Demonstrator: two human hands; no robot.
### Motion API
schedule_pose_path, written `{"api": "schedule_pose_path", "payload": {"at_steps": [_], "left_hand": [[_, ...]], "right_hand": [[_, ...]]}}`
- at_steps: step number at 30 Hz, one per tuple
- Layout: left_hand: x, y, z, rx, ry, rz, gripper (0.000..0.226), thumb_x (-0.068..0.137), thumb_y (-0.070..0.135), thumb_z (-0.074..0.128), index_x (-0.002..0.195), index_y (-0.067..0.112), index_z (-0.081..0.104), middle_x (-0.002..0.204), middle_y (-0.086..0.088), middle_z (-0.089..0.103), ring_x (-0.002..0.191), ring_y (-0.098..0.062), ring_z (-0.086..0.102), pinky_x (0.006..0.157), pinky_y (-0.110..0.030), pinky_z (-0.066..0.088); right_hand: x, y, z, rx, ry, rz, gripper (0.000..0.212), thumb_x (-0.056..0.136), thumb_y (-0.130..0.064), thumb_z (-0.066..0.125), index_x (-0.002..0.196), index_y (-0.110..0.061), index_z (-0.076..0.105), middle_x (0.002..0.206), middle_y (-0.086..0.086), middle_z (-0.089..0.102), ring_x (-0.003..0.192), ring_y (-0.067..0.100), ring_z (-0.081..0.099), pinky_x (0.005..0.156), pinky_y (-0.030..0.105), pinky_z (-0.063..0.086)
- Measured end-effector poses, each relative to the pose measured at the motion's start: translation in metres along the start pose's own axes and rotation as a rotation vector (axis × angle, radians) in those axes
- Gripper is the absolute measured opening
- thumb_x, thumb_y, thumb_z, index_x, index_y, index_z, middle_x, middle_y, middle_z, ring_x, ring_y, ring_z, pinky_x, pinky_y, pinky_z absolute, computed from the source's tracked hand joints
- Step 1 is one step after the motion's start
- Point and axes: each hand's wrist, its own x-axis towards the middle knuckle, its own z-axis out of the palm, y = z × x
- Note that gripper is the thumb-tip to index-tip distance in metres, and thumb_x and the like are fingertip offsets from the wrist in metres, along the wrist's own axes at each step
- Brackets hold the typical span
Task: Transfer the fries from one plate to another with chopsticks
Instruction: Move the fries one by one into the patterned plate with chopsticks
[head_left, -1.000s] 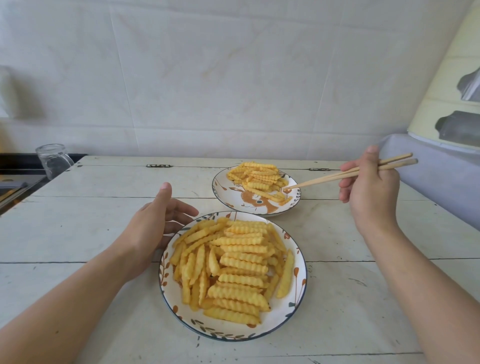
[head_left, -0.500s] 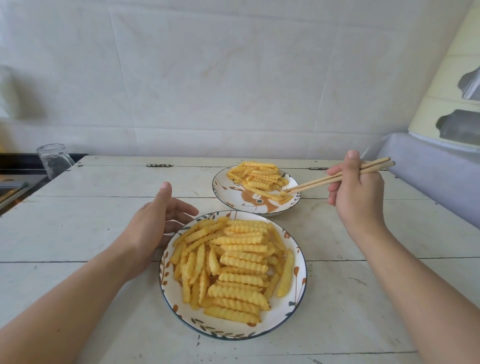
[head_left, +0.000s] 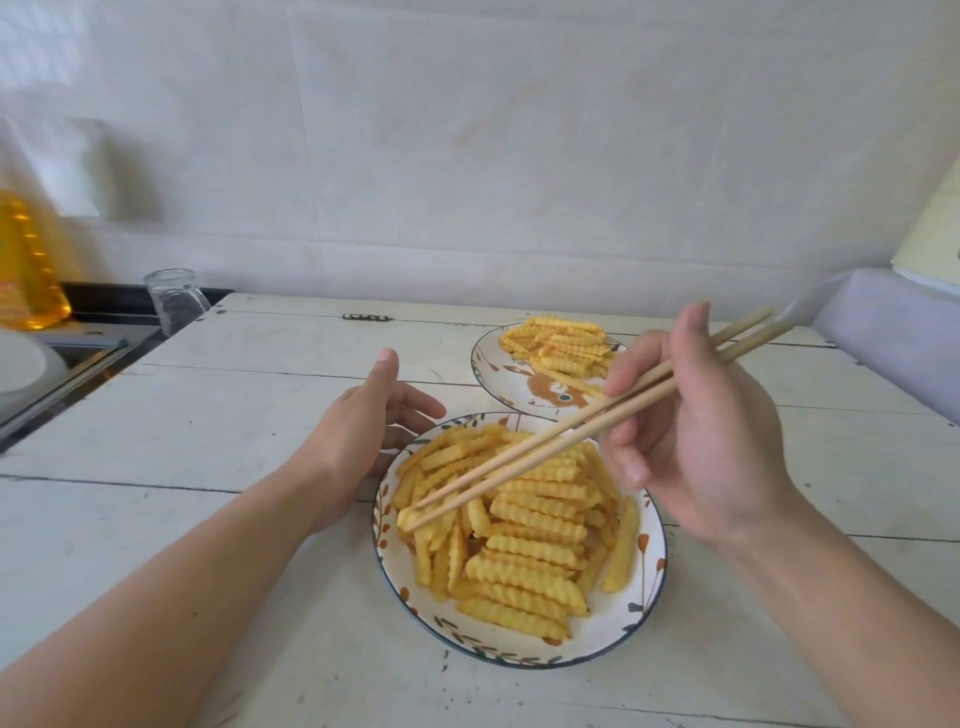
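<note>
A near plate (head_left: 613, 636) with a leaf-patterned rim holds a big heap of crinkle-cut fries (head_left: 524, 525). Behind it a far plate (head_left: 498, 384) with a deer picture carries a smaller pile of fries (head_left: 563, 345). My right hand (head_left: 696, 447) grips a pair of wooden chopsticks (head_left: 545, 447) that slant down to the left; their tips reach the fries at the near plate's left side. My left hand (head_left: 363, 436) rests with straight fingers against the near plate's left rim.
The plates stand on a white plank table (head_left: 234, 415). At the far left are an upturned glass (head_left: 174, 301), a yellow oil bottle (head_left: 26, 265) and a sink edge with a white dish (head_left: 21, 369). A grey padded surface (head_left: 893, 332) borders the right side.
My right hand swung the chopsticks from the far plate back over the near plate, tips now down in its fries. The view shifted right. My left hand stayed by the rim.
</note>
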Motion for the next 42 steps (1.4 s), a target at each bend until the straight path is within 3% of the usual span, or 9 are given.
{"api": "schedule_pose_path", "payload": {"at_steps": [6,10,15,21,25,28,32,34,42], "left_hand": [[0.002,-0.001,-0.001,-0.003,0.005,-0.001,0.08,0.105,0.066,0.022,0.095,0.01,0.079,0.088,-0.009,0.073,0.081,-0.026,0.065,0.081,-0.043,0.046],[0.002,-0.002,-0.001,0.002,0.0,0.007,0.08,0.105,0.066,0.023,0.095,0.011,0.079,0.09,-0.012,0.074,0.083,-0.027,0.066,0.083,-0.045,0.049],[0.005,-0.006,-0.004,0.012,-0.013,0.01,0.081,0.103,0.07,0.023,0.093,0.014,0.08,0.105,-0.02,0.073,0.088,-0.03,0.067,0.087,-0.049,0.051],[0.005,-0.005,-0.004,0.014,-0.016,0.009,0.08,0.103,0.069,0.023,0.094,0.014,0.08,0.106,-0.02,0.073,0.087,-0.03,0.068,0.085,-0.048,0.051],[0.006,-0.006,-0.004,0.003,-0.011,0.008,0.08,0.103,0.069,0.023,0.093,0.014,0.08,0.094,-0.012,0.073,0.084,-0.028,0.067,0.082,-0.046,0.049],[0.007,-0.007,-0.004,0.001,-0.016,0.01,0.08,0.103,0.07,0.024,0.093,0.014,0.08,0.093,-0.011,0.073,0.085,-0.028,0.067,0.081,-0.045,0.049],[0.007,-0.007,-0.004,-0.012,-0.011,0.01,0.08,0.103,0.07,0.024,0.094,0.013,0.08,0.094,-0.012,0.073,0.086,-0.029,0.066,0.082,-0.046,0.049],[0.007,-0.006,-0.004,-0.005,-0.011,0.012,0.08,0.103,0.07,0.024,0.094,0.013,0.08,0.095,-0.012,0.073,0.086,-0.029,0.066,0.082,-0.046,0.049],[0.007,-0.007,-0.005,0.028,-0.02,0.016,0.08,0.102,0.072,0.023,0.094,0.017,0.081,0.101,-0.015,0.073,0.087,-0.029,0.067,0.084,-0.048,0.049]], "right_hand": [[0.001,-0.007,0.001,-0.075,0.087,-0.073,0.059,0.09,-0.054,0.037,0.06,-0.013,0.066,0.047,0.01,0.051,0.028,0.021,0.042,0.036,0.02,0.035],[0.016,-0.024,-0.026,-0.103,0.432,-0.203,0.06,0.103,-0.047,0.041,0.056,-0.018,0.064,0.05,0.005,0.051,0.033,0.021,0.039,0.039,0.021,0.03],[0.028,-0.028,-0.081,-0.507,0.749,-0.264,0.048,0.104,-0.043,0.042,0.069,-0.015,0.061,0.053,0.003,0.051,0.037,0.019,0.041,0.04,0.024,0.033],[0.032,-0.022,-0.092,-0.715,0.777,-0.286,0.044,0.098,-0.042,0.05,0.063,-0.021,0.066,0.045,-0.003,0.053,0.041,0.02,0.049,0.049,0.036,0.044],[0.033,-0.008,-0.082,-0.885,0.666,-0.333,0.049,0.1,-0.051,0.043,0.063,-0.025,0.063,0.044,-0.002,0.054,0.045,0.025,0.057,0.058,0.045,0.054],[0.037,0.004,-0.078,-1.097,0.554,-0.419,0.059,0.1,-0.054,0.034,0.068,-0.013,0.06,0.05,0.008,0.057,0.051,0.034,0.06,0.059,0.05,0.052],[0.035,0.005,-0.068,-1.345,0.464,-0.605,0.056,0.105,-0.043,0.035,0.061,-0.008,0.042,0.05,0.009,0.053,0.051,0.033,0.051,0.054,0.039,0.041],[0.032,0.0,-0.065,-1.365,0.488,-0.683,0.049,0.105,-0.034,0.04,0.062,-0.012,0.037,0.047,0.003,0.042,0.047,0.029,0.039,0.051,0.037,0.031],[0.04,0.014,-0.078,-1.289,0.498,-0.521,0.066,0.102,-0.054,0.027,0.07,-0.004,0.055,0.06,0.016,0.063,0.063,0.037,0.062,0.061,0.046,0.049]]}}
